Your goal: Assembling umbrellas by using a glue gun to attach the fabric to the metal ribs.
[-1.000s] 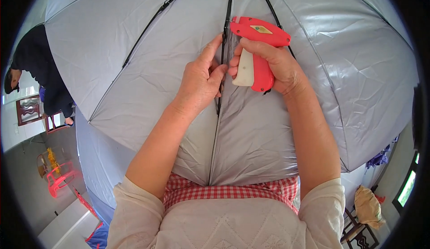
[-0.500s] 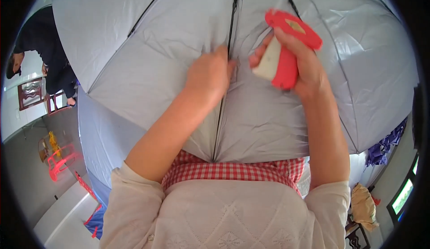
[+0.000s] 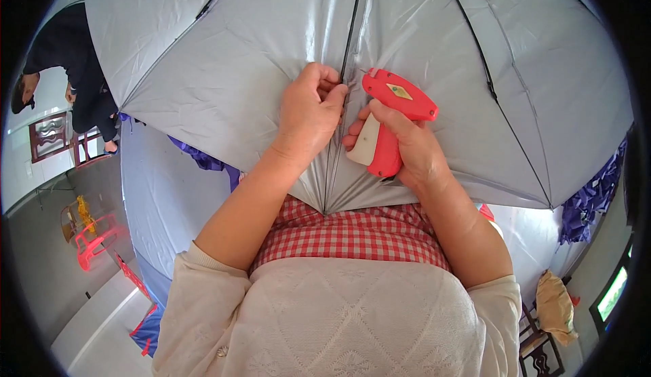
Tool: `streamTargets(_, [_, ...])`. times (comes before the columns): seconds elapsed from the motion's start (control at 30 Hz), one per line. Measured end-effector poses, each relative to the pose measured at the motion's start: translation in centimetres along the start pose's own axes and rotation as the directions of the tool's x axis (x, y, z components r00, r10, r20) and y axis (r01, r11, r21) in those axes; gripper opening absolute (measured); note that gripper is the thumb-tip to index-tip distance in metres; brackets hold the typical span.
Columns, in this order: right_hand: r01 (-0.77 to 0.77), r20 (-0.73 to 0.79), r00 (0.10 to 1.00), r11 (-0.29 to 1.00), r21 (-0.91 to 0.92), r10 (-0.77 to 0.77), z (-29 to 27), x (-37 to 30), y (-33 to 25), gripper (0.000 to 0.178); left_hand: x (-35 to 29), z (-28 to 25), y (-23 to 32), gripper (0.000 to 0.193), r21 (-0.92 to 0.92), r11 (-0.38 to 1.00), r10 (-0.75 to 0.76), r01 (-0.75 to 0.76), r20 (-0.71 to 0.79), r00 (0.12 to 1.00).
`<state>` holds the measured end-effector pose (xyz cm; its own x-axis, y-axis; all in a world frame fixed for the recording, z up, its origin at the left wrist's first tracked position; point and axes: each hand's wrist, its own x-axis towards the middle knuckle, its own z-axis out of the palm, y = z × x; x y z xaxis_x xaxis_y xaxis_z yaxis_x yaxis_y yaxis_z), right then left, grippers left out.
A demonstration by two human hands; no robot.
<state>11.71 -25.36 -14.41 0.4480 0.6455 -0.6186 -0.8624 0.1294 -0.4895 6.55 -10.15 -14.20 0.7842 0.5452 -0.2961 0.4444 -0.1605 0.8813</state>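
Left hand fingertips curl into the umbrella fabric at the black rib, tips hidden. Right hand palm covers most of the red tagging gun grip; its needle tip is too small to tell against the cloth. Umbrella cut off by the top edge and round rim. Person in dark clothes at far left partly behind the canopy, bent by the lens.

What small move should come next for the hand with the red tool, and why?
Probably ease the red plastic tagging gun in the right hand leftward, since its needle tip sits just short of the black rib where the left hand pinches the grey umbrella fabric.
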Motion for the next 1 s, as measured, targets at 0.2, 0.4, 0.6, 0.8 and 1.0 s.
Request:
streamTargets(0.2, [-0.092, 0.048, 0.995, 0.996, -0.012, 0.093, 0.1, -0.2, 0.0, 0.027, -0.3, -0.6, 0.0, 0.013, -0.049, 0.998, -0.036, 0.037, 0.020, 0.999])
streamTargets(0.4, [-0.161, 0.101, 0.982, 0.987, -0.005, 0.160, -0.1, 1.2, -0.5, 0.029, 0.0, -0.7, -0.1, 0.013, -0.130, 0.988, -0.078, 0.083, 0.050, 0.996])
streamTargets(0.6, [-0.173, 0.195, 0.966, 0.985, -0.007, 0.171, -0.8, 1.3, -0.6, 0.028, 0.1, -0.9, -0.4, 0.012, -0.160, 0.984, -0.082, 0.081, -0.002, 0.997])
streamTargets(0.8, [-0.167, 0.159, 0.974, 0.986, 0.029, 0.160, -0.1, 1.2, -0.2, 0.028, -0.2, -0.5, -0.4, 0.011, -0.154, 0.986, -0.070, 0.071, 0.013, 0.997])
streamTargets(1.0, [-0.073, 0.102, 0.992, 0.994, -0.084, 0.081, 0.5, 1.0, -0.5, 0.021, -0.5, -0.3, 0.1, 0.010, -0.113, 0.993, -0.030, 0.034, 0.037, 0.999])
